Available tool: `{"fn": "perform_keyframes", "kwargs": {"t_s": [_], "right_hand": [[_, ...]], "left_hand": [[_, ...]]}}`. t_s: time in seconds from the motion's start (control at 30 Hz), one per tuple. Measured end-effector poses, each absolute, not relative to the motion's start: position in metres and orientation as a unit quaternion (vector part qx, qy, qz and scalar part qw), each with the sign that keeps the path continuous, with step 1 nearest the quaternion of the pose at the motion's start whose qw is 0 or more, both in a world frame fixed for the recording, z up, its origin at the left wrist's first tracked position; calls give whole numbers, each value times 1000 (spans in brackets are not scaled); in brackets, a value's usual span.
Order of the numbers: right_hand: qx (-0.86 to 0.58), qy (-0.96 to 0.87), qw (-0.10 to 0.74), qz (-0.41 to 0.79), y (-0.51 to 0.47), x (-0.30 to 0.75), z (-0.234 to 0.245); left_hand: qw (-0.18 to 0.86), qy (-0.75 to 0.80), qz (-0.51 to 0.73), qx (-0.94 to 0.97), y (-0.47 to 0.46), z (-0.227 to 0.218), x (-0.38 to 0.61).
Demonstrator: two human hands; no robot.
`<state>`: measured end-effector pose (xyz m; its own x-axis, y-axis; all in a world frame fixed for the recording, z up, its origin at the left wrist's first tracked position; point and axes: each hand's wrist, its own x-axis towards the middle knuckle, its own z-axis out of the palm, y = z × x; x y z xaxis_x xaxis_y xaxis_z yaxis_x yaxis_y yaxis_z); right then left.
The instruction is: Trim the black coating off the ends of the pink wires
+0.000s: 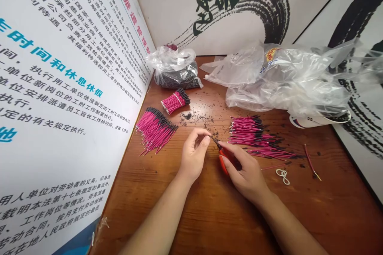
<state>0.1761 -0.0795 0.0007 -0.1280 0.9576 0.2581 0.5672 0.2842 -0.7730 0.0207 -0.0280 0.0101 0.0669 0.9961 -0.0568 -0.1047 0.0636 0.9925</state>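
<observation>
Close over the wooden table [191, 223], a black-tipped wire [214, 139] is pinched narrowly by the left hand [194, 155], while orange-handled snips [223, 163] are gripped by the right hand [243, 171]. Farther off, loose magenta wires [254, 133] and a magenta heap [155, 130] lie unbundled; one banded bundle [176, 101] is seen beyond, beside a plastic bag of dark pieces [178, 79].

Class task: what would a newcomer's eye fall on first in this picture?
First, the magenta black-tipped wires, heaped on the wooden table, with a banded bundle behind. Next, at centre, the right hand holds orange-handled snips beside the left hand. Then the large white board of Chinese text along the left.
</observation>
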Motion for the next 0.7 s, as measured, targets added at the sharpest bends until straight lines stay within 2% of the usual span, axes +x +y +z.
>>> {"fn": "perform_keyframes", "kwargs": {"t_s": [0.7], "right_hand": [[-550,-700,380,251,-80,178,0]], "left_hand": [[555,470,492,479,-28,10,20]]}}
